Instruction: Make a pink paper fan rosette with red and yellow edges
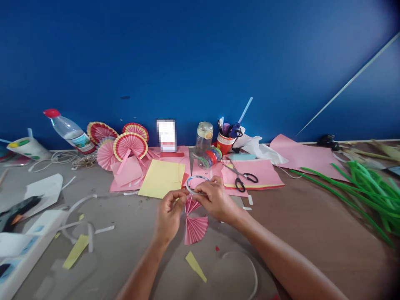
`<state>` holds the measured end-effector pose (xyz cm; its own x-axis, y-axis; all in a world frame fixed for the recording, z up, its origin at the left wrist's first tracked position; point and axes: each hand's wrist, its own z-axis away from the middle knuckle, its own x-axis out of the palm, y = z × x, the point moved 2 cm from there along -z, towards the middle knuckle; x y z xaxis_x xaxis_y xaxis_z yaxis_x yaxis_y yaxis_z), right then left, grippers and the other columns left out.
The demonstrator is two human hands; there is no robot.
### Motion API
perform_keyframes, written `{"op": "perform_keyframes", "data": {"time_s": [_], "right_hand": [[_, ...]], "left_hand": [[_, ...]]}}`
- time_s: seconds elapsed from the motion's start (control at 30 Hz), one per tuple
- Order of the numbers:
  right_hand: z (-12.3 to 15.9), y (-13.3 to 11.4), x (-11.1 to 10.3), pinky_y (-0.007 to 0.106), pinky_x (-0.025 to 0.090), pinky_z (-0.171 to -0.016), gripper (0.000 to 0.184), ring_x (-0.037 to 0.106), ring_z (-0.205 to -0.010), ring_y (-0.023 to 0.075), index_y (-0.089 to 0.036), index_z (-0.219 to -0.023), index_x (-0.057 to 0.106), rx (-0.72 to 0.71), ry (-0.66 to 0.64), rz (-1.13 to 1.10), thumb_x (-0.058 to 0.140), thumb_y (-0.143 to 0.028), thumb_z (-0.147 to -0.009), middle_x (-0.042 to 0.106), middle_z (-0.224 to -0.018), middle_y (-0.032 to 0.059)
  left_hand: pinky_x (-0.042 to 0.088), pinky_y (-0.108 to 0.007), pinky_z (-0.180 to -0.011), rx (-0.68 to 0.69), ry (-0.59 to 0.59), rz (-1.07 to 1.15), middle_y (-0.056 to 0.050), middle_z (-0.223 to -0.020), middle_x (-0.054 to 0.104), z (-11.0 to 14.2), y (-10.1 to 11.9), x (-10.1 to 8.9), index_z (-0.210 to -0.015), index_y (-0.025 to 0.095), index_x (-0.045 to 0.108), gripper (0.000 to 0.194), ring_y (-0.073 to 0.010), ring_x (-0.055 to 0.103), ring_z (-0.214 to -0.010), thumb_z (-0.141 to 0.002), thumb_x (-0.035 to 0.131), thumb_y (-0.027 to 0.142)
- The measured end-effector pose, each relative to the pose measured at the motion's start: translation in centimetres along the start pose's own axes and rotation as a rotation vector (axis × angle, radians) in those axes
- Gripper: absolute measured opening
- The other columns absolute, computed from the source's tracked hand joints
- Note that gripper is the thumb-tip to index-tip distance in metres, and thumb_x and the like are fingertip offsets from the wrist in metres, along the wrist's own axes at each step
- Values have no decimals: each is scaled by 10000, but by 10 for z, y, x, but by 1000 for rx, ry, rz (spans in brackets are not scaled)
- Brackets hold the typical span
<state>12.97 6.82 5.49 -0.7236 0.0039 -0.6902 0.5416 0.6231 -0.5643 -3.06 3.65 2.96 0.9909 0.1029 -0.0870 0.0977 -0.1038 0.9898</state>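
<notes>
My left hand (169,214) is closed in a pinch at the upper left edge of a pink pleated paper fan (196,230). The fan hangs below my fingers, its folds spread in two wedges that meet at a narrow point on the left. My right hand (217,200) is closed around the near side of a thin ring, which looks like a roll of tape (188,181). Its fingertips also come close to the fan's top edge, and they hide part of it. Beyond my hands lies a sheet of yellow paper (162,178).
Black scissors (240,179) lie on pink paper (271,173). Finished paper fans (129,146), a bottle (71,133), a jar (203,139) and a red cup of pens (225,143) stand along the blue wall. Green pipe cleaners (364,189) lie right; a power strip (34,246) left.
</notes>
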Motion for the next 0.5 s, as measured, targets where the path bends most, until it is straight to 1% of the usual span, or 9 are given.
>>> {"op": "perform_keyframes", "data": {"time_s": [0.1, 0.23, 0.3, 0.37, 0.43, 0.5], "right_hand": [[-1, 0, -8, 291, 310, -772, 97, 467, -576, 101, -184, -729, 562, 70, -91, -62, 564, -112, -795, 588, -624, -41], [-1, 0, -16, 303, 318, -803, 166, 451, -573, 100, -185, -734, 582, 79, -177, -65, 504, -41, -716, 587, -619, -47], [-2, 2, -17, 319, 307, -827, 184, 419, -544, 87, -180, -718, 576, 81, -180, -54, 477, -27, -694, 572, -600, -57], [-2, 4, -16, 328, 299, -836, 190, 392, -522, 78, -177, -690, 560, 104, -153, -51, 458, -18, -668, 557, -586, -64], [-2, 5, -15, 332, 294, -834, 186, 403, -528, 80, -178, -673, 550, 132, -116, -50, 457, -19, -650, 555, -582, -64], [-1, 5, -15, 333, 289, -832, 184, 446, -562, 93, -181, -681, 559, 144, -103, -49, 469, -23, -652, 573, -600, -55]], "left_hand": [[470, -308, -802, -16, -16, 41, -70, -931, 704, -1, 2, -2, -812, 171, 636, 191, -208, 635, -913, -801, 618, 361], [463, -291, -785, 31, -5, -10, -52, -888, 694, -2, 6, -5, -814, 172, 635, 174, -189, 627, -862, -814, 609, 345], [457, -288, -789, 56, -21, -45, -46, -873, 687, -1, 7, -5, -813, 174, 625, 172, -183, 620, -848, -828, 595, 343], [452, -285, -792, 77, -49, -80, -47, -882, 682, 0, 7, -5, -819, 177, 613, 171, -182, 615, -856, -846, 576, 341], [450, -287, -793, 96, -63, -109, -53, -901, 680, 2, 7, -5, -826, 178, 606, 171, -186, 614, -870, -858, 561, 340], [451, -294, -798, 111, -60, -130, -59, -921, 680, 2, 6, -5, -839, 179, 606, 174, -195, 617, -885, -864, 552, 342]]}}
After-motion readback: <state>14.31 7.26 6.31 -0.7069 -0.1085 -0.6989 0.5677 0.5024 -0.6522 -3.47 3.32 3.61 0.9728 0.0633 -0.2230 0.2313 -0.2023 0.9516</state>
